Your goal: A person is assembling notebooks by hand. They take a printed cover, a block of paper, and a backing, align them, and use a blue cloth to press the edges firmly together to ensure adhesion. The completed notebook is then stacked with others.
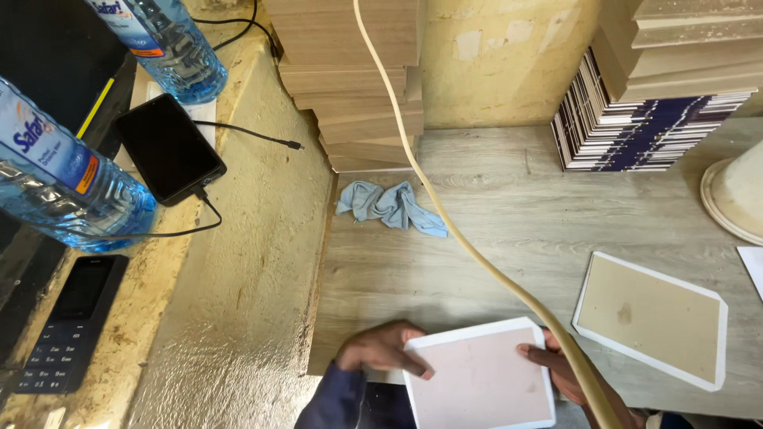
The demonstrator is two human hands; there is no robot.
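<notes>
At the near edge of the bench: I hold a white-bordered pink board (479, 377) flat in front of me, one hand on each side edge.
Left hand: my left hand (381, 349) grips the board's left edge; fingers (413, 367) lie curled over its top face near the upper left corner; the dark blue sleeve (330, 401) runs down out of view.
Right hand: my right hand (560, 372) clasps the right edge; fingertips (528, 349) rest on the white border; much of the hand is hidden behind a cream hose (445, 214) that crosses in front of it.
Hose: it runs from the top of the view down to the lower right, passing just over the board's right corner.
Second board: a tan board with white border (650, 318) lies flat on the grey wooden bench (509, 206), to the right of mine and apart from it.
Cloth: a crumpled light blue rag (389, 205) lies on the bench beyond my left hand, near a stack of plain boards (350, 87).
Far right: a stack of dark-edged panels (636, 131) leans by the wall; a cream round object (735, 195) sits at the edge.
Ledge on my left: two water bottles (56, 179); a black smartphone (168, 147) with a cable; a keypad phone (67, 322).
</notes>
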